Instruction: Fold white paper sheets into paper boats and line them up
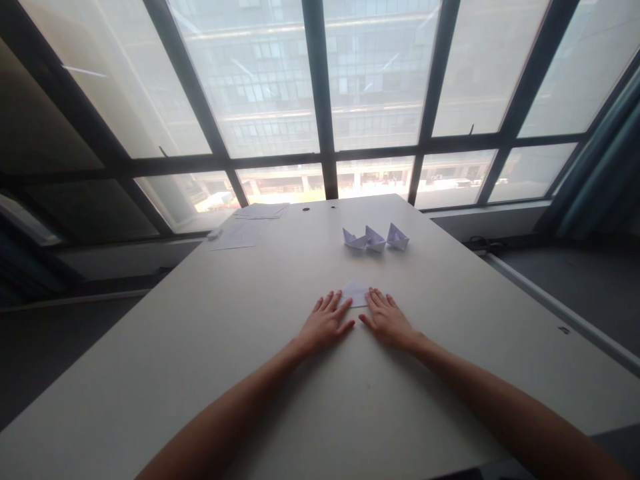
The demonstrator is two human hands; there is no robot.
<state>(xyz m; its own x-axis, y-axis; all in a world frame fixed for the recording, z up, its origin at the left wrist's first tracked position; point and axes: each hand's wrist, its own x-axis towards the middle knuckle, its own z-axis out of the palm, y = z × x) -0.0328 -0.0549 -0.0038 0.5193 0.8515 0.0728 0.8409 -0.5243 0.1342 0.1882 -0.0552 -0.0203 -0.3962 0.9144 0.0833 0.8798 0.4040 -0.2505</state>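
Note:
A folded sheet of white paper (355, 295) lies flat on the table, its peak pointing away from me. My left hand (327, 322) rests over its left end with the fingers spread. On the opposite end lies my right hand (387, 320), fingers stretched out flat. The two thumbs point toward each other just below the paper's near edge. Parts of both paper ends are hidden under the fingers. Beyond the hands, three folded paper boats (375, 239) stand in a row.
White paper sheets (237, 233) lie at the table's far left, with a small crumpled-looking item (215, 234) at their edge. A dark round spot (306, 209) marks the far end of the white table (280, 413). Large windows (375, 73) rise behind it.

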